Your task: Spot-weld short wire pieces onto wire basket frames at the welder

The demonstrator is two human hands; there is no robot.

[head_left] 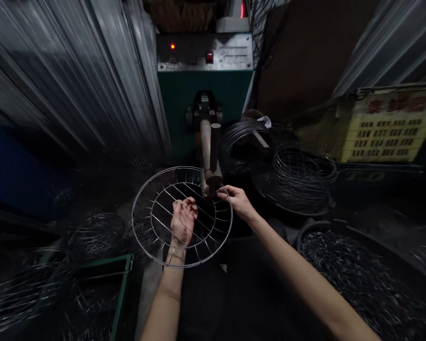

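Note:
A round wire rack point(157, 258) has two rings, joined by short spokes, with parallel bars across the inner ring. My left hand point(183, 222) is beneath it, palm up, its curled fingers closed about the bars near the middle. At the rack's right side, my right hand point(237, 199) pinches a small, thin bit that looks like a short piece of wire. Those fingertips are close beside the lower tip of a spot welder's electrode arm point(213, 175), which comes down over the rack's far right edge. The exact contact at the tip is too dark to make out.
Behind stands the green machine point(177, 90) with a lit red lamp point(172, 46). To the right are a tub of short wire pieces point(355, 270), stacked wire rings point(301, 175) and a yellow crate point(386, 125). A green-rimmed bin point(122, 289) stands at lower left.

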